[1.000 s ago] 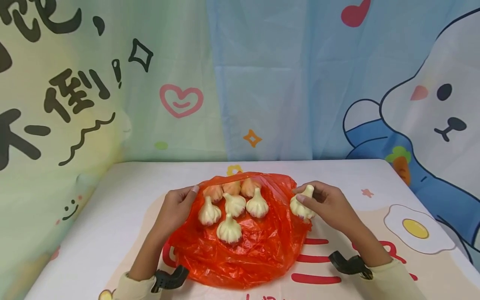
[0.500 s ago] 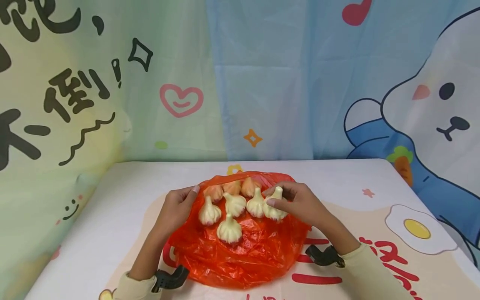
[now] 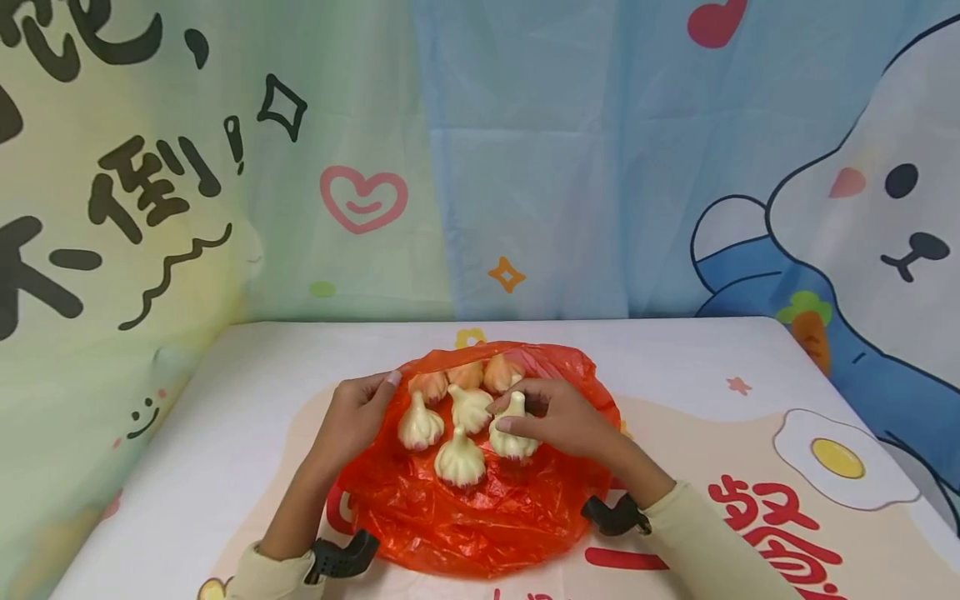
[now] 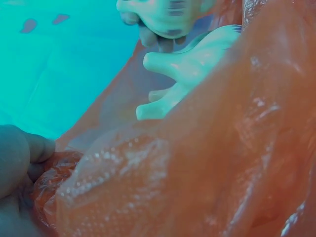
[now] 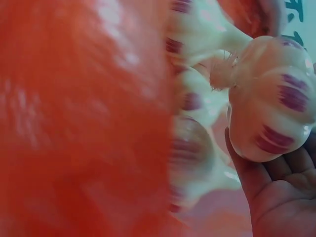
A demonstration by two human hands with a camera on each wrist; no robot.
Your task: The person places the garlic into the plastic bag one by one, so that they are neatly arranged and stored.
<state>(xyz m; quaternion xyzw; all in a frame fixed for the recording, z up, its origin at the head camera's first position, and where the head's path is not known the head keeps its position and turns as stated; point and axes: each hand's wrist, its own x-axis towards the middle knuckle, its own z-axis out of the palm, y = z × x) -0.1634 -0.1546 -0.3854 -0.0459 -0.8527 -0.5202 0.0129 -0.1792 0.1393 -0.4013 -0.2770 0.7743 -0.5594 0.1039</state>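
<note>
A red plastic bag (image 3: 480, 533) lies spread on the table with its mouth open. At its left rim, my left hand (image 3: 360, 421) pinches the film; the left wrist view shows those fingers (image 4: 39, 148) on the crumpled edge. My right hand (image 3: 573, 417) holds a garlic bulb (image 3: 513, 437) upright, stem up, over the bag's middle right. In the right wrist view the held bulb's root end (image 5: 271, 103) faces the camera. Beside it are a left bulb (image 3: 420, 423), a middle bulb (image 3: 470, 408) and a front bulb (image 3: 460, 460). The held bulb hides another.
Several more bulbs (image 3: 465, 375) show orange through the film at the back of the bag. The bag rests on a white table (image 3: 262, 358) with a printed cover. A patterned cloth backdrop (image 3: 525, 167) hangs behind it.
My right hand has carried the garlic bulb leftward from the bag's right edge to among the other bulbs. The left hand keeps its place on the rim.
</note>
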